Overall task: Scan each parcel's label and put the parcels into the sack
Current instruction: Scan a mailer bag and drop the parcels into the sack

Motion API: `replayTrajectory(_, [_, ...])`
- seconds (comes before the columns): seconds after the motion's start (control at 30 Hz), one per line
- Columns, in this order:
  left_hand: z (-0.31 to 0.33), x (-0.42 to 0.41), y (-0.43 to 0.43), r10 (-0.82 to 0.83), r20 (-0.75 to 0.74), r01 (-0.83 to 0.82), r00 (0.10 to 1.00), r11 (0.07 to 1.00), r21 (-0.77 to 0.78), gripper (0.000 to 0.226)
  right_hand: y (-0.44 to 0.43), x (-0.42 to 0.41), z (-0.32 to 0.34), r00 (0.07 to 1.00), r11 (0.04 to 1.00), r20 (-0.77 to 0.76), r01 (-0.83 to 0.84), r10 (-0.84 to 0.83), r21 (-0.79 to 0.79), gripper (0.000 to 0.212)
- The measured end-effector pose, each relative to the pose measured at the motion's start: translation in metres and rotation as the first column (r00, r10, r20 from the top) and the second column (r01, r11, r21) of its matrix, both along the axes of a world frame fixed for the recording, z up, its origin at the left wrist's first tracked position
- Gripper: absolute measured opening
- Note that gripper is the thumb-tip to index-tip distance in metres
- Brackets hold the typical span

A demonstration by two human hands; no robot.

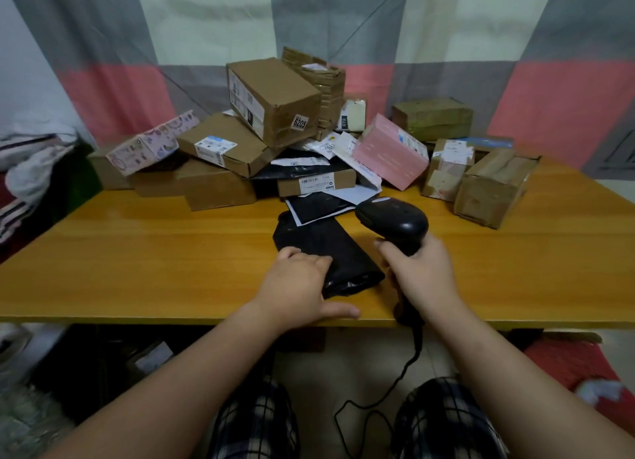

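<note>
Both forearms come in bare from the bottom of the frame and converge over the near edge of the bench (137, 252).

Left hand (299, 280): palm down, fingers fairly straight and laid flat on the near left part of the black parcel (326, 245). The thumb is splayed right, along the bench's front edge. I read it as resting on the parcel, not clenched around it.

Right hand (419, 273): wrapped around the handle of the scanner (395, 221), a firm grasp with the index finger forward under the head. The scanner's head tilts toward the upper left of the frame. Its cable (395, 379) drops off the bench edge and loops down between the knees.

Black parcel: a soft dark bag lying flat at centre frame, running diagonally between the two hands. Its near right corner is just beside the right hand. I see no label on the face that shows.

Pile of parcels (223, 156): heaped across the far side of the bench, well apart from both hands. A brown box (275, 101) with a "6205" sticker sits tilted on top. A pink box (391, 151) leans right of centre, just beyond the scanner's head.
</note>
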State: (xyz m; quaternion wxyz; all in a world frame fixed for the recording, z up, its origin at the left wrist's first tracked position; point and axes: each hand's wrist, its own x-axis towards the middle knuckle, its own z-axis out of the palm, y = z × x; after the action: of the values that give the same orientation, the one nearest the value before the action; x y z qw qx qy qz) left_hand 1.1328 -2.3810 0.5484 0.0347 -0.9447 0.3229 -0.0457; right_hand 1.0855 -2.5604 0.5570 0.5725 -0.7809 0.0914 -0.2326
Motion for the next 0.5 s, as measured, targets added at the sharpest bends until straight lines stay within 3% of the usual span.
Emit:
replayTrajectory(0.1, [-0.007,-0.019,0.008,-0.033,0.104,0.026,0.994,0.997,0.074,0.101,0.004,-0.008,-0.003,1.0,0.997,0.012,0.02,-0.019,-0.078,0.017])
replayTrajectory(0.23, [-0.006,-0.035,0.022,-0.152,0.21,0.136,0.966,0.986,0.092,0.054,0.008,-0.017,-0.004,0.998,0.983,0.051,0.039,-0.03,-0.179,0.026])
replayTrajectory(0.33, [0.017,-0.038,0.032,-0.072,0.203,0.108,0.977,0.979,-0.172,0.038,0.008,-0.023,-0.003,0.997,0.981,0.058,0.052,-0.042,-0.186,0.03])
replayTrajectory(0.4, [0.035,-0.035,0.042,0.077,0.162,0.017,0.984,0.86,-0.511,0.033,0.008,-0.027,0.0,0.995,0.985,0.096,0.052,-0.036,-0.166,0.037])
replayTrajectory(0.5, [0.058,-0.023,0.053,0.144,0.063,-0.02,0.988,0.511,-0.86,0.015,0.009,-0.034,0.007,0.98,0.996,0.198,0.013,0.005,-0.089,0.053])
